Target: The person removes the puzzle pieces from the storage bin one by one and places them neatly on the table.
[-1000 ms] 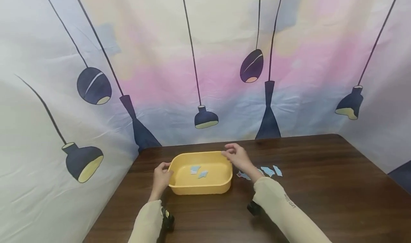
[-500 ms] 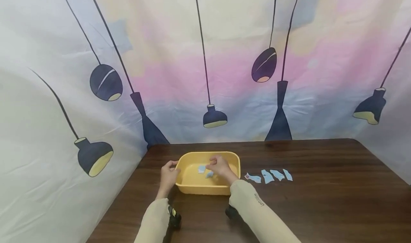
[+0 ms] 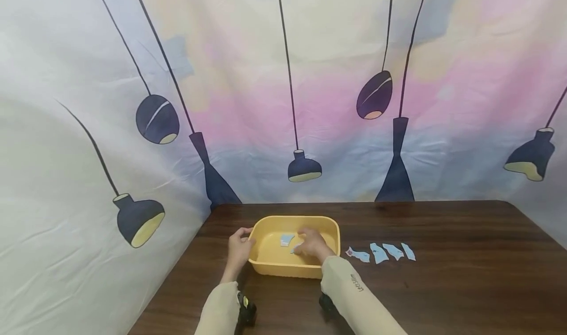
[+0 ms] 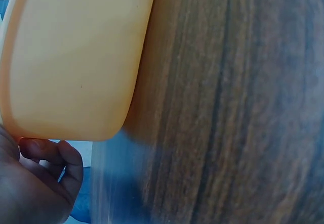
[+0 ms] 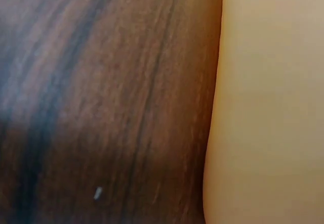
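A yellow plastic basin (image 3: 283,270) stands on the brown table. My left hand (image 3: 239,249) grips the rim at its left end; in the left wrist view that hand (image 4: 43,176) has curled fingers against the end of the basin (image 4: 76,67). My right hand (image 3: 315,245) reaches inside the basin, with its fingertips right at a small torn pale-blue piece of paper (image 3: 294,250) on the bottom. I cannot tell whether the fingers pinch it. Another torn paper piece (image 3: 286,240) lies just behind. The right wrist view shows only the basin's outer wall (image 5: 268,102) and wood.
Right of the basin, several torn paper pieces lie in a row on the table (image 3: 460,276), the nearest piece (image 3: 360,256) having a reddish corner. A cloth backdrop (image 3: 248,104) printed with hanging lamps rises behind the table's back edge.
My right hand has come from the basin's right rim leftward over the basin and lowered to the paper inside. The left hand keeps its hold on the rim. The head view has shifted left.
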`<state>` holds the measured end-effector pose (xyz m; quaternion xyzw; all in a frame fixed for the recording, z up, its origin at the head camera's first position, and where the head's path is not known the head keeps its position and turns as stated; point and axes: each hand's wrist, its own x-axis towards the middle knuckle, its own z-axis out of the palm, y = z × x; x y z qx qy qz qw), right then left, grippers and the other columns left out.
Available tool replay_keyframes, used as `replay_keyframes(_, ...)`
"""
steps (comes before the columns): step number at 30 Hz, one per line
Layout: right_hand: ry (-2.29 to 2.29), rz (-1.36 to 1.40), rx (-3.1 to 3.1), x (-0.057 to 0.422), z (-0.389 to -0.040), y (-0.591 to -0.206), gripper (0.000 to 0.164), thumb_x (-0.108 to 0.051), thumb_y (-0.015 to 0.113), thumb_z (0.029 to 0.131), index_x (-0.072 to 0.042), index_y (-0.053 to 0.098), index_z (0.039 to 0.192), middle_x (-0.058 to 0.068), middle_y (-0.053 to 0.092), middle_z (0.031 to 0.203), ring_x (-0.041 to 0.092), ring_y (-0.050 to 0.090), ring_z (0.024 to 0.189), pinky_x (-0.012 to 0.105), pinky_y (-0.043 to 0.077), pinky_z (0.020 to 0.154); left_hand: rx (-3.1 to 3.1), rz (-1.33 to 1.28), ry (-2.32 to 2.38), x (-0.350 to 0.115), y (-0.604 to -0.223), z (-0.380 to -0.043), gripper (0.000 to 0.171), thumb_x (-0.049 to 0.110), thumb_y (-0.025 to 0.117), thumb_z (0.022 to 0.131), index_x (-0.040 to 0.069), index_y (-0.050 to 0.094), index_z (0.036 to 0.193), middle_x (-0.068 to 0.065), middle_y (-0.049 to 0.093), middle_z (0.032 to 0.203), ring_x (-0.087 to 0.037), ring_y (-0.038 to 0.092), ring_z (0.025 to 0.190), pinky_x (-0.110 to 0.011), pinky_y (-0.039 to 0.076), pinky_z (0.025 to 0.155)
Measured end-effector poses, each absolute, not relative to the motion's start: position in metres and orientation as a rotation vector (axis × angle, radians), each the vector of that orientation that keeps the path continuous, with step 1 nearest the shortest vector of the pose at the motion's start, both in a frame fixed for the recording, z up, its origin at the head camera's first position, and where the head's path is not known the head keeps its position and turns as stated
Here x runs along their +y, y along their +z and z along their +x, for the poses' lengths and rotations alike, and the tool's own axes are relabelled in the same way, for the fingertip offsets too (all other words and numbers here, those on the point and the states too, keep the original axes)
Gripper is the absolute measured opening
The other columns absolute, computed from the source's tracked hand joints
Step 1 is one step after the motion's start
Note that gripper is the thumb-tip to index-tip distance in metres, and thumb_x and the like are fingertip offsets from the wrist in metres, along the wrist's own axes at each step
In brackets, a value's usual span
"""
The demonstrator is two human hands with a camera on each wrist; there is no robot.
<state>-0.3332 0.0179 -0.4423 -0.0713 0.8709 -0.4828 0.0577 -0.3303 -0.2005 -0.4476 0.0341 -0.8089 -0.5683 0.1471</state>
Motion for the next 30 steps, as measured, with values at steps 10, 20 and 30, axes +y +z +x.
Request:
replay_keyframes(10, -1.346, -0.216, 2.732, 0.021, -0.334, -0.447, 0.022, -0.004, 0.074, 0.076, 0.0, 0.067, 0.096, 0.017, 0.065, 0.11, 0.024, 0.055, 0.089, 0.036, 0.05, 0.078, -2.315, 0.071, -1.641, -0.197, -0.448, -0.33, 0.034, -0.01, 0.053, 0.079, -0.012, 0.061, 0.112, -0.03, 0.068, 0.073, -0.015, 0.058, 0.05, -0.023, 0.047, 0.046)
replay_keyframes(20, -1.304, -0.27, 2.737, 0.016, -0.337, -0.442, 0.021, -0.003, 0.072, 0.078, 0.0, 0.06, 0.094, 0.011, 0.06, 0.098, 0.021, 0.048, 0.08, 0.032, 0.044, 0.072, -2.313, 0.062, -1.647, -0.201, -0.444, -0.331, 0.035, -0.01, 0.051, 0.079, -0.013, 0.06, 0.113, -0.032, 0.066, 0.073, -0.016, 0.058, 0.051, -0.024, 0.047, 0.046)
replay_keyframes(30, -1.574, -0.421, 2.645, 0.025, -0.328, -0.434, 0.019, -0.001, 0.058, 0.086, 0.001, 0.064, 0.104, 0.011, 0.058, 0.085, 0.015, 0.049, 0.067, 0.025, 0.041, 0.058, -2.317, 0.066, -1.663, -0.201, -0.447, -0.332, 0.034, -0.011, 0.051, 0.079, -0.013, 0.059, 0.111, -0.026, 0.067, 0.069, -0.015, 0.057, 0.051, -0.022, 0.046, 0.046)
